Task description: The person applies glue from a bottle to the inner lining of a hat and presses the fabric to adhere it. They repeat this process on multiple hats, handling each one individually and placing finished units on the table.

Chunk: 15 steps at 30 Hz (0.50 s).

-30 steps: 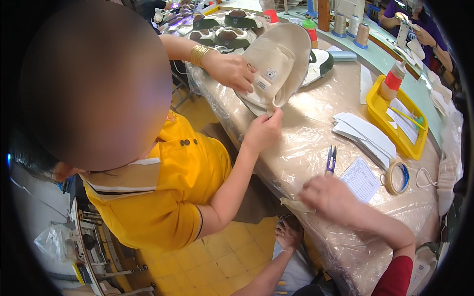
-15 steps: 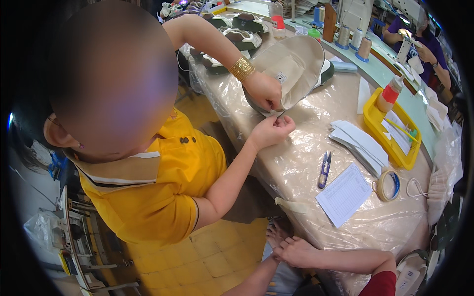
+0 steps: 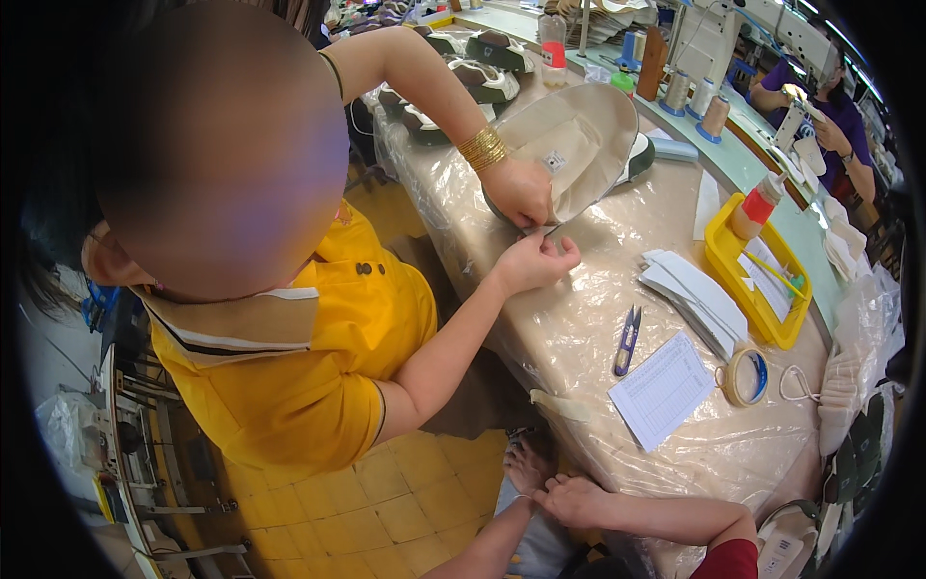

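Sitting low in the head view, my left hand (image 3: 527,469) and right hand (image 3: 571,501) are together just off the near edge of a beige table (image 3: 699,463) covered in shiny clear plastic. From way over here I see the right fingers up against the left wrist, but I can't tell if they're pinching anything. Left fingers are too dim for me to call spread or pressed together. Closest loose thing on the table is a flat white printed paper sheet (image 3: 661,391), up and to the right of both hands, with slim purple-handled metal snips (image 3: 625,352) just beside it. A tan tape roll (image 3: 734,378) with a blue inner ring is near its right corner. Off left, a co-worker in a yellow polo shirt (image 3: 318,386) has both hands at a cream bowl-shaped fabric piece (image 3: 598,121).
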### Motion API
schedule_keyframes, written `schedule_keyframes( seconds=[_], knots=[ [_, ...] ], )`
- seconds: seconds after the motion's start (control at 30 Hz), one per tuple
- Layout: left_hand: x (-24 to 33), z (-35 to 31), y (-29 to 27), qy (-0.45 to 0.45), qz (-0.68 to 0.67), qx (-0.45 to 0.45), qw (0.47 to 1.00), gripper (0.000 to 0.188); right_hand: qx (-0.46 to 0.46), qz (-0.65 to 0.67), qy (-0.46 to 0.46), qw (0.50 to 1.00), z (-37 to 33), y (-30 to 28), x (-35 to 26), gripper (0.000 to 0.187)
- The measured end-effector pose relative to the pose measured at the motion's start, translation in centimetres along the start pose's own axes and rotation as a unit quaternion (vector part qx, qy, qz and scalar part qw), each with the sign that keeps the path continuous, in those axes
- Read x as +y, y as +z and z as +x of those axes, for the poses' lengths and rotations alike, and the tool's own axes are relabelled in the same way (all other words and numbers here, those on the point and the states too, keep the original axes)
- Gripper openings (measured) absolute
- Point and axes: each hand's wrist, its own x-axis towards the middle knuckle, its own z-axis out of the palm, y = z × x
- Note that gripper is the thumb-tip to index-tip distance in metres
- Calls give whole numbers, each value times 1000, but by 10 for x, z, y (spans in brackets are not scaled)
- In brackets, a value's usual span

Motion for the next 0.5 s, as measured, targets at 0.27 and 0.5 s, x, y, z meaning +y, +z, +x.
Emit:
schedule_keyframes(
  seconds=[0.27,0.5],
  knots=[
    [0,14,23,18,-68,218,974,83,-52,2,18,998,4,2,2,45],
    [0,17,31,-10,-71,17,997,81,-44,-16,11,999,3,1,1,44]
  ],
)
